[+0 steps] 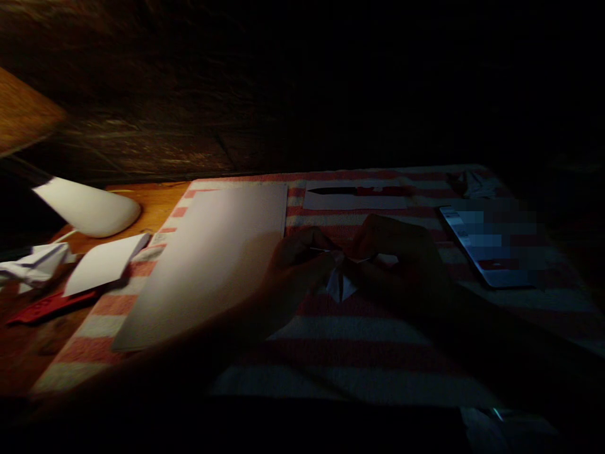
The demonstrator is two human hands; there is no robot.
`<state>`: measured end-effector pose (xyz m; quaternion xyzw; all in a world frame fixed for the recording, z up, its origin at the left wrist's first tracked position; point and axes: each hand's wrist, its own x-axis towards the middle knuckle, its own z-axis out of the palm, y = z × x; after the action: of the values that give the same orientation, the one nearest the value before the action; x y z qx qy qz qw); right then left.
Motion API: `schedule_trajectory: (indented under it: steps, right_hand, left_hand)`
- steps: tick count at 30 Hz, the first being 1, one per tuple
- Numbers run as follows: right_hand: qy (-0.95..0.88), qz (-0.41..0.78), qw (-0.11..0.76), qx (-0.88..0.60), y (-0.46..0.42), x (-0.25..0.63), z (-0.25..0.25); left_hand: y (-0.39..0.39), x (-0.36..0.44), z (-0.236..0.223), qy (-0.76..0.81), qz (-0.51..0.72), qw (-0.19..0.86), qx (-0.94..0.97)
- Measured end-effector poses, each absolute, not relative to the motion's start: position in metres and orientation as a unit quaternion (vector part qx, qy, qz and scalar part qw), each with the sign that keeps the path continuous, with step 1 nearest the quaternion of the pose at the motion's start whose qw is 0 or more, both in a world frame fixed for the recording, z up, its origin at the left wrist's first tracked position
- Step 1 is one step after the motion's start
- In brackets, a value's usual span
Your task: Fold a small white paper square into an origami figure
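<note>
Between my two hands is a small piece of folded white paper, its pointed lower part showing beneath the fingers. My left hand pinches it from the left, thumb and fingers closed. From the other side my right hand grips it, fingers curled in. Both hands are above a red-and-white striped towel. Dim light and the fingers hide much of the paper. A stack of white paper sheets lies just left of my left hand. Beyond the hands, a knife with a red handle rests on a white strip.
A lit tablet or phone lies on the right, with a crumpled or folded paper behind it. At the left stand a lamp, folded paper, a white sheet and a red object. A dark wall rises behind.
</note>
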<state>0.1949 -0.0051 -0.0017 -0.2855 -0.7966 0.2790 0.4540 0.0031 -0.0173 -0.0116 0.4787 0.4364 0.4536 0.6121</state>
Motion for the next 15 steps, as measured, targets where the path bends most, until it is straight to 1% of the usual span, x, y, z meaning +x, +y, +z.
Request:
schedule_trajectory:
  steps: [4, 15]
  right_hand:
    - [-0.813, 0.254, 0.446, -0.274, -0.003, 0.197, 0.000]
    - [-0.872, 0.211, 0.367, -0.244, 0.000, 0.211, 0.010]
  left_hand:
    - [-0.017, 0.002, -0.013, 0.434, 0.458, 0.607, 0.483]
    - [-0.018, 0.001, -0.008, 0.419, 0.471, 0.609, 0.482]
